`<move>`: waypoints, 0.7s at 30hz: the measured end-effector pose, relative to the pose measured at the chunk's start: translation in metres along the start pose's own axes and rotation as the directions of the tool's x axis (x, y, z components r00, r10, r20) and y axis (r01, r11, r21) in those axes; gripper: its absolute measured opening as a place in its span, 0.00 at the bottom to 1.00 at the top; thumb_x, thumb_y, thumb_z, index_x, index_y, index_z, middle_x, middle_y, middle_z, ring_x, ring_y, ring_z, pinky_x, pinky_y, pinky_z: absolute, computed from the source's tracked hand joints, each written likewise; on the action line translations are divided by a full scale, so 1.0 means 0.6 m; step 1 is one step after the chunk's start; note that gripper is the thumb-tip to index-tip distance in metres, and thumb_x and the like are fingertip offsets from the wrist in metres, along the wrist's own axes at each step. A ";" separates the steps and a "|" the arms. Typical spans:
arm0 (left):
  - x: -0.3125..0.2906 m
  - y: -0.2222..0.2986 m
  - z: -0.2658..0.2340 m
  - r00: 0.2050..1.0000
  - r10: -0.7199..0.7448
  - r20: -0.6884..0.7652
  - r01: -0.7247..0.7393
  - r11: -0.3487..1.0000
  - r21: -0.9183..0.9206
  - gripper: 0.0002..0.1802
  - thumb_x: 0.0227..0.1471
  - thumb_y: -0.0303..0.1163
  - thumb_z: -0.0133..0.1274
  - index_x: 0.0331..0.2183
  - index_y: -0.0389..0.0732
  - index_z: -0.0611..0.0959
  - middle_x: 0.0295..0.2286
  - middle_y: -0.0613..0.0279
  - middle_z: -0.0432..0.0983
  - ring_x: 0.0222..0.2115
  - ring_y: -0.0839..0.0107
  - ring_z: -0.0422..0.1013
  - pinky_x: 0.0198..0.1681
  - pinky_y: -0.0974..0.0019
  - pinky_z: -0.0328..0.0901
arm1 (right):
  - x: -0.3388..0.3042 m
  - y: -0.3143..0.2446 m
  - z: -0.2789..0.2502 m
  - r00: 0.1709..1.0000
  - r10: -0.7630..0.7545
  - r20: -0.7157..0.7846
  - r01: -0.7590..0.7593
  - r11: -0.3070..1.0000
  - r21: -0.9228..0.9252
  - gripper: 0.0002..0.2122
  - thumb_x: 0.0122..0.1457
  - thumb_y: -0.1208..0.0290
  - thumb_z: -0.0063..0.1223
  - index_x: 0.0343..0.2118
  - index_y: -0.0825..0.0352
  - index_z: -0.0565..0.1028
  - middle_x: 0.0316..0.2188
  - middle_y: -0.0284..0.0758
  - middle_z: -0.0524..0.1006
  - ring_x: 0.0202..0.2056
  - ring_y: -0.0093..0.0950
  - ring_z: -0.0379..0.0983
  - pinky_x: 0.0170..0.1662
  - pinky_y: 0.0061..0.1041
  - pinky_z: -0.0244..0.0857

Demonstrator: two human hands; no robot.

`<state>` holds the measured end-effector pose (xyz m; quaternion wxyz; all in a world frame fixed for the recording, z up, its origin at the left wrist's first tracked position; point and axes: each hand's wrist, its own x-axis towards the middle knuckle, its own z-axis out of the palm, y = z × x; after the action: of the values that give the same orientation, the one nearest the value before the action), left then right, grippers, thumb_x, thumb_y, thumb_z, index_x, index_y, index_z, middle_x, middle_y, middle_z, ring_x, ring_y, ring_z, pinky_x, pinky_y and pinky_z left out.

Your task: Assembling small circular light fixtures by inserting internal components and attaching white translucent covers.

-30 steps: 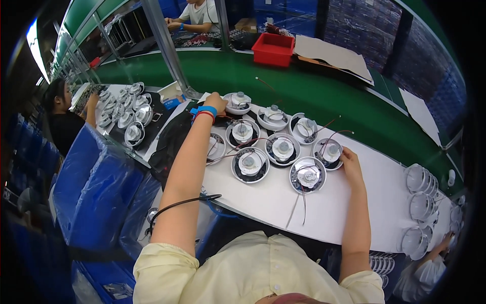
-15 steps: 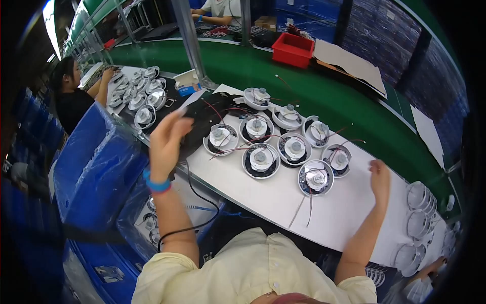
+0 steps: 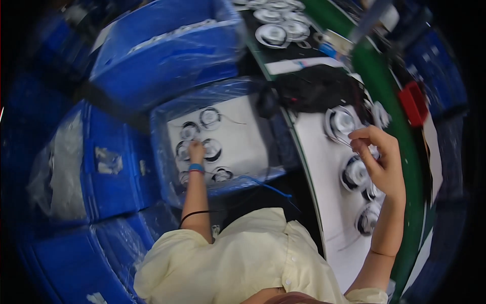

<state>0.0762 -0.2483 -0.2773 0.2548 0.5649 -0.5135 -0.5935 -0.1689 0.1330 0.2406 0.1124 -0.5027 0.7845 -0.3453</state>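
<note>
My left hand (image 3: 196, 152) reaches down into a plastic-lined blue bin (image 3: 238, 191). Its fingers are closed between two round white lamp units (image 3: 211, 150) with dark rings; motion blur hides what they hold. More units, such as one lamp unit (image 3: 210, 117) with a trailing wire, lie around it on a white sheet (image 3: 243, 144). Over the white-topped bench, my right hand (image 3: 379, 154) has thumb and forefinger curled together in a pinch. Its fingertips overlap the edge of a white lamp unit (image 3: 340, 121) and thin wires. What they pinch is unclear.
Behind the bin stands a larger plastic-lined blue bin (image 3: 167, 61). More blue bins (image 3: 114, 167) are at the left. Several lamp units (image 3: 356, 173) line the bench beside a green belt (image 3: 410, 202). A black cloth-like heap (image 3: 319, 88) and a red tray (image 3: 414, 104) lie farther off.
My view has turned left toward the bins. My left hand has gone from above the bench down into the lined bin. My right hand has come beside the lamp units, fingers curled.
</note>
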 end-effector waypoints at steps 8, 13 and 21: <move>0.074 0.017 0.018 0.978 -0.054 -0.201 0.103 0.965 0.240 0.16 0.46 0.31 0.50 0.34 0.25 0.77 0.38 0.34 0.76 0.40 0.38 0.72 0.45 0.51 0.68 | 0.212 -0.098 0.222 0.889 -0.268 0.371 0.137 0.930 0.342 0.05 0.57 0.84 0.49 0.34 0.74 0.75 0.26 0.34 0.77 0.29 0.20 0.74 0.34 0.19 0.68; 0.024 0.154 0.151 0.932 -0.029 -0.361 0.114 0.969 0.218 0.30 0.42 0.26 0.52 0.49 0.26 0.67 0.48 0.30 0.66 0.50 0.40 0.66 0.56 0.54 0.61 | 0.266 -0.058 0.283 0.873 -0.181 0.453 -0.002 0.927 0.374 0.04 0.60 0.80 0.49 0.35 0.73 0.75 0.25 0.31 0.76 0.28 0.17 0.72 0.34 0.18 0.68; 0.024 0.147 0.166 0.820 -0.029 -0.572 0.037 0.999 0.002 0.41 0.38 0.17 0.55 0.55 0.34 0.58 0.51 0.39 0.55 0.52 0.41 0.60 0.58 0.53 0.57 | 0.347 0.030 0.405 0.826 -0.017 0.563 -0.247 0.888 0.389 0.06 0.61 0.78 0.46 0.35 0.71 0.75 0.26 0.29 0.75 0.28 0.16 0.70 0.33 0.18 0.66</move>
<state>-0.0445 -0.2591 -0.2202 0.3829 0.7275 -0.4075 -0.3976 -0.1521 -0.1467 0.0854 0.4667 -0.4915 0.6477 -0.3481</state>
